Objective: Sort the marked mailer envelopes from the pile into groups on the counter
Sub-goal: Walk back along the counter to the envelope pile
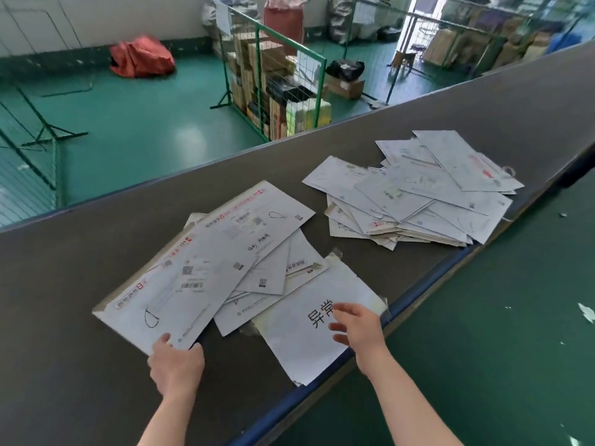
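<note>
A loose pile of white mailer envelopes (pixel 415 191) lies at the right of the dark counter (pixel 96 365). A smaller fanned group of envelopes (pixel 257 252) lies in the middle. On top of it is a large envelope (pixel 180 284) with a pen-drawn mark, and my left hand (pixel 175 365) grips its near corner. A white paper sign (pixel 299 317) with black characters is taped at the counter's front edge. My right hand (pixel 357 326) hovers over the sign with fingers loosely spread, holding nothing.
The counter has a blue front edge (pixel 418 284). Behind it is a green floor with a green wire cage (pixel 273 75) full of parcels, a red sack (pixel 141 56) and more boxes at the back right.
</note>
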Demonstrator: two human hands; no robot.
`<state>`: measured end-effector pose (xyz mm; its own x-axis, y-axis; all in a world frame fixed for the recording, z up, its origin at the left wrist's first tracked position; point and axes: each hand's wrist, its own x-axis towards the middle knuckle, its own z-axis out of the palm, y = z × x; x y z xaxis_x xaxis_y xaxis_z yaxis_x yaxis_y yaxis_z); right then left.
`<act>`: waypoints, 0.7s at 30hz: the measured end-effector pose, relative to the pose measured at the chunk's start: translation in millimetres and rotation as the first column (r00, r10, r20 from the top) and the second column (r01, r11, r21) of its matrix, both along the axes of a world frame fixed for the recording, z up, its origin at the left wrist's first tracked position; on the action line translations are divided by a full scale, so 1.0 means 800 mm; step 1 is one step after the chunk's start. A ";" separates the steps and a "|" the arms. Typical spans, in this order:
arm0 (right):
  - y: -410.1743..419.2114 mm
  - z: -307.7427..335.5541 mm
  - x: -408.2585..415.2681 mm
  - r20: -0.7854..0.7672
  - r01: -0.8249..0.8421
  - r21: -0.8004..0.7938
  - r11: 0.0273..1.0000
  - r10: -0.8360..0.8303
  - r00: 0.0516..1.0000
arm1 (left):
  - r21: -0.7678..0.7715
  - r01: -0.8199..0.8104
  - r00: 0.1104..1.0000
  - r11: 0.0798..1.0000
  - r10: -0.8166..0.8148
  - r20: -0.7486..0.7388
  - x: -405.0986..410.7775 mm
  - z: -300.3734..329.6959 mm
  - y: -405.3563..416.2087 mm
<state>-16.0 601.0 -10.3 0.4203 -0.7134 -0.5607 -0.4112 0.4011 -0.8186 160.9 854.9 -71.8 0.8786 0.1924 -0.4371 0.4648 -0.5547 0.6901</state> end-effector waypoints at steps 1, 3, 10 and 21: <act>-0.019 -0.002 -0.014 0.006 0.021 0.010 1.000 -0.021 1.000 | -0.016 0.052 0.998 0.998 -0.052 0.020 -0.009 0.003 -0.029; -0.055 -0.006 -0.039 0.017 0.073 0.020 0.997 -0.073 0.997 | -0.079 0.143 0.989 0.987 -0.139 0.054 -0.029 0.015 -0.087; -0.226 -0.027 -0.191 0.096 0.243 0.098 0.965 -0.252 0.963 | -0.204 0.486 0.873 0.850 -0.483 0.070 -0.162 0.045 -0.360; -0.429 -0.007 -0.351 0.132 0.406 0.124 0.906 -0.420 0.898 | -0.177 0.748 0.655 0.639 -0.754 0.047 -0.302 0.087 -0.637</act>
<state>-296.8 257.7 -16.2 0.1842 -0.7902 -0.5844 -0.0655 0.5834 -0.8095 -80.7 345.5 -1.9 0.6743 -0.6054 -0.4228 -0.0390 -0.6010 0.7983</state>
